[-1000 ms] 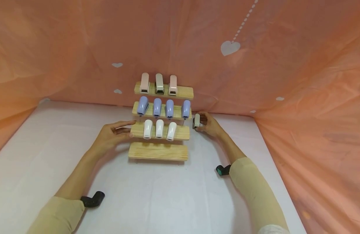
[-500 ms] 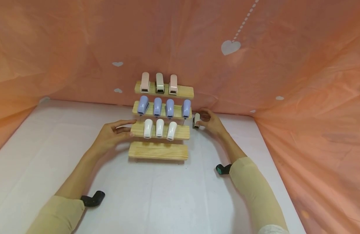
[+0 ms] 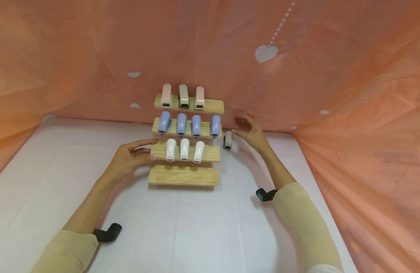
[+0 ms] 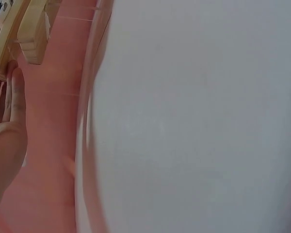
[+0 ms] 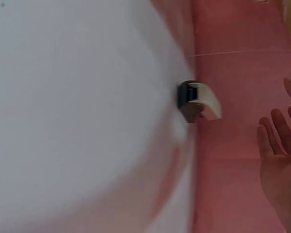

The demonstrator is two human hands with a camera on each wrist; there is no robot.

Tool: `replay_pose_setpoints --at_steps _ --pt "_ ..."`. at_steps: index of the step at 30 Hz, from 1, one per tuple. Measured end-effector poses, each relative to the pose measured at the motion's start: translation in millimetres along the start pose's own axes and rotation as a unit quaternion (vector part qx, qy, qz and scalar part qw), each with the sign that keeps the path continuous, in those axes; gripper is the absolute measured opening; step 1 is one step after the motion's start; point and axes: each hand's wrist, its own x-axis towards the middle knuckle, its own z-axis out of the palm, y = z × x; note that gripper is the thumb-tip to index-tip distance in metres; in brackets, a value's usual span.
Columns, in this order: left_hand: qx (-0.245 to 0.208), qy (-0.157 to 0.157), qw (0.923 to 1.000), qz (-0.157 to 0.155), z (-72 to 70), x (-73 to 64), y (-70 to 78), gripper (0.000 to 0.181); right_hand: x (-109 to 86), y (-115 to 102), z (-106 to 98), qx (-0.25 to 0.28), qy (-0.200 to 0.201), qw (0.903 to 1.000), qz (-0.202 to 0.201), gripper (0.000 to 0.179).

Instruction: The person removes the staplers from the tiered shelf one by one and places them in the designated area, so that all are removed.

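Note:
A tiered wooden display rack (image 3: 183, 176) holds rows of mini staplers. My left hand (image 3: 125, 161) grips the left end of its second-lowest shelf, thumb in front and fingers behind. In the left wrist view, the fingers (image 4: 17, 97) lie against the shelf's end. On the white table by the rack's right side stands a grey-green stapler (image 3: 227, 140). My right hand (image 3: 251, 132) hangs above and right of it, holding nothing. The right wrist view shows that stapler (image 5: 200, 102) apart from the hand (image 5: 281, 155), whose fingers are spread loosely.
Pink and grey-green staplers (image 3: 184, 95) are on the top shelf, purple staplers (image 3: 181, 123) below them, then white staplers (image 3: 184, 149). The lowest shelf is bare wood. An orange-pink curtain (image 3: 227, 49) with hearts hangs close behind the rack and along both sides.
My right hand has let go of the grey-green stapler and moved up and right, leaving it standing on the table. The left hand keeps its place on the rack.

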Motion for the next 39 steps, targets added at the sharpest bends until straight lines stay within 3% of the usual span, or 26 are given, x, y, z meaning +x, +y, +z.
replay_pose_setpoints --at_steps 8,20,32,39 --pt "0.015 0.002 0.9999 0.008 1.0 0.7 -1.6 0.053 3.1 -26 -1 0.007 0.004 0.9989 -0.045 0.055" --pt "-0.002 0.0 0.9999 0.016 0.3 0.3 0.5 0.053 14.4 -64 5 0.019 -0.005 0.9935 -0.112 0.052" --pt "-0.012 -0.006 0.9996 0.024 0.5 -0.1 -2.2 0.051 30.9 -91 22 0.013 -0.034 0.9906 -0.132 0.053" --pt "-0.014 -0.007 0.9996 0.025 0.6 0.9 -2.8 0.05 47.7 -90 29 0.02 -0.075 0.9921 -0.098 0.058"
